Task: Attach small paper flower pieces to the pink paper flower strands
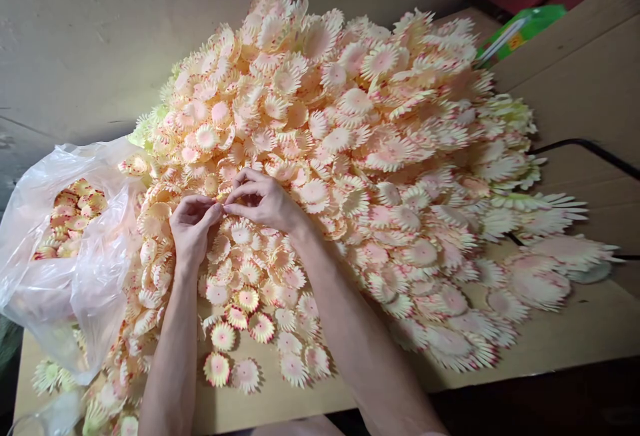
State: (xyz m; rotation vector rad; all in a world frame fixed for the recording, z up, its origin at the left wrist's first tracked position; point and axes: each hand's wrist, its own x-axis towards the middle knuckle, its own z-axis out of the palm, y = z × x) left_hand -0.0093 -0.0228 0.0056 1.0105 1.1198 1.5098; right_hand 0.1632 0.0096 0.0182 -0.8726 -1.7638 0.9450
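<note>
Fingertips of my left hand [193,226] and right hand [263,199] meet in a tight pinch. Both are closed on one small flower piece [223,208] held between them, mostly hidden by the thumbs. Under and beyond the fingers spreads the pile of cream-and-pink fabric flowers [360,136], heaped highest away from me. Nearer than the fingers, loose flowers lie singly on the cardboard tabletop [575,336]. Left of the fingers I see a clear plastic bag [95,269], open, with more flowers inside. Far right of the fingers a black cable [590,149] crosses the cardboard, and a green box [525,29] lies beyond it
</note>
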